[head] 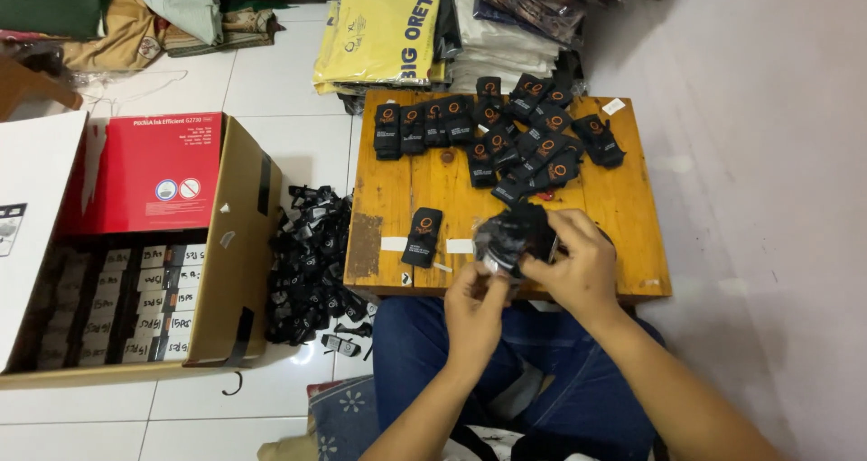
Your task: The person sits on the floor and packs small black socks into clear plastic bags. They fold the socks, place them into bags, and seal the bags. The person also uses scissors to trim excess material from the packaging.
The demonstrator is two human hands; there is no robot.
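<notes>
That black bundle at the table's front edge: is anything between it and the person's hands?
Nothing visible. The right hand wraps the black bundle from the side, and the left hand touches it from below.

Soft even indoor light, slight blur

We sit in a home packing room: tiled floor, low wooden table, stacked garment bags, stock carton.
</notes>
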